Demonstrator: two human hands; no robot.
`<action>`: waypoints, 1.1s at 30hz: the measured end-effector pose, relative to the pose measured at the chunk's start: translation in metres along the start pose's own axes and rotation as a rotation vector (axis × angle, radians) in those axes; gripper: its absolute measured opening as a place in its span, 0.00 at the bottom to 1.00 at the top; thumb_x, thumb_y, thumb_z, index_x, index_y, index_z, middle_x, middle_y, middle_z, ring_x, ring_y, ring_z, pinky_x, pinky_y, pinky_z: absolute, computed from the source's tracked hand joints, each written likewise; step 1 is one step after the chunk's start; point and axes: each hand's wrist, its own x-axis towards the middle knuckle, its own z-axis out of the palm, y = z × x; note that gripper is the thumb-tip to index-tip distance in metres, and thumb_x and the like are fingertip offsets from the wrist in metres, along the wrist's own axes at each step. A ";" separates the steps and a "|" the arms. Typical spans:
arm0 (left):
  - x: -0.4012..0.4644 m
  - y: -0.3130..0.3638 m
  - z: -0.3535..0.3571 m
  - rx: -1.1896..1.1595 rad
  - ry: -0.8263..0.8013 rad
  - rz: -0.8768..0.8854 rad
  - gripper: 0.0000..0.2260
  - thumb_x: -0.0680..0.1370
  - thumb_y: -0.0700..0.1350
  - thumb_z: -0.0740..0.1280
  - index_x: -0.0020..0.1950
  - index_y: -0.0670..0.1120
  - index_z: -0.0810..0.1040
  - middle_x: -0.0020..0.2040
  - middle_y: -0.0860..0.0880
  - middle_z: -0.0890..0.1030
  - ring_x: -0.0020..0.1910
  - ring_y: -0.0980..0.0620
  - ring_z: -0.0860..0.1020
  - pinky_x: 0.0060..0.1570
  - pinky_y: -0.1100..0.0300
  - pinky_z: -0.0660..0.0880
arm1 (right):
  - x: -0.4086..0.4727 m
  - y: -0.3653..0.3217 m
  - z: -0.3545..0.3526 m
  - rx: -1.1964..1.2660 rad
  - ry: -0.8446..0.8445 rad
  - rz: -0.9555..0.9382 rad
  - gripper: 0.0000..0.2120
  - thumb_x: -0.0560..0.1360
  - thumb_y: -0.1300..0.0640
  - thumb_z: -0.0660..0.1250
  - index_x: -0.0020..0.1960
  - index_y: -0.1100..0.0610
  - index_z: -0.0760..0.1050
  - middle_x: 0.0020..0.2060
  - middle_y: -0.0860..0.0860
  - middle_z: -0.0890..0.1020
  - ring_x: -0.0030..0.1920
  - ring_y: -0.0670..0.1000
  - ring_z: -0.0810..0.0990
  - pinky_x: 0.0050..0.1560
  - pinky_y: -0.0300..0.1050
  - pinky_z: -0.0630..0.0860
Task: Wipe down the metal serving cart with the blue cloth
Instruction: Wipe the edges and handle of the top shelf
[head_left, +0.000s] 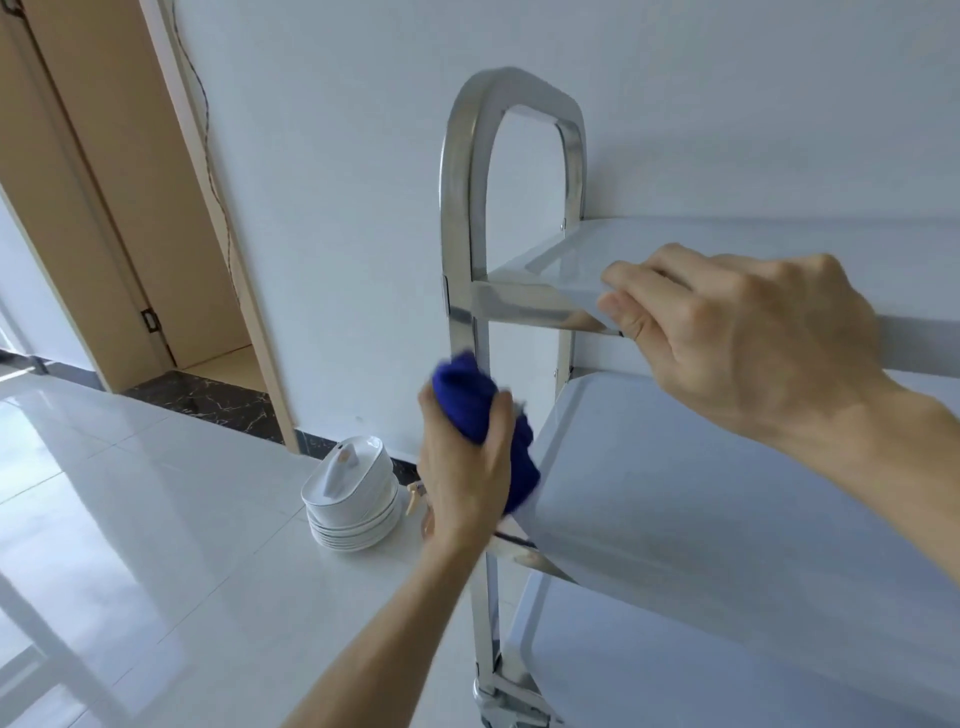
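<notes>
Against the cart (467, 218) upright, blue cloth (478, 410) in left hand (462, 467).

The cloth (480, 415) is deep royal blue, plain, without pattern. The cart (460, 208) is bare silvery steel, its shelves pale grey-white. The stacked dishes (350, 499) are white. The floor (130, 493) is glossy white tile, edged by black marble-veined skirting (208, 400). The door frame (104, 171) is light tan wood.

The metal serving cart (462, 218) stands upright against the white wall, three shiny shelves stacked under an arched handle frame. The blue cloth (480, 415), bunched into a wad (blurred), presses against the middle shelf's corner by the upright.
</notes>
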 end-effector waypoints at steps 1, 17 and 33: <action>0.012 0.013 0.002 -0.004 0.012 0.043 0.22 0.68 0.63 0.68 0.59 0.60 0.67 0.44 0.59 0.82 0.42 0.56 0.81 0.46 0.47 0.78 | 0.000 -0.001 0.001 0.002 -0.003 0.002 0.23 0.86 0.45 0.47 0.53 0.54 0.79 0.39 0.51 0.81 0.31 0.60 0.79 0.31 0.43 0.58; -0.025 -0.041 -0.014 0.206 -0.156 -0.097 0.27 0.73 0.61 0.70 0.65 0.63 0.58 0.42 0.63 0.78 0.43 0.53 0.79 0.44 0.52 0.75 | -0.001 -0.004 -0.001 0.035 0.012 0.055 0.23 0.86 0.45 0.46 0.55 0.52 0.79 0.43 0.51 0.82 0.37 0.60 0.80 0.33 0.45 0.56; -0.036 0.038 -0.083 0.178 -0.311 0.103 0.05 0.77 0.53 0.68 0.51 0.58 0.74 0.41 0.58 0.81 0.38 0.56 0.79 0.35 0.54 0.77 | -0.085 -0.029 0.023 0.676 0.208 -0.102 0.09 0.78 0.69 0.63 0.52 0.67 0.82 0.49 0.59 0.83 0.53 0.60 0.81 0.61 0.55 0.75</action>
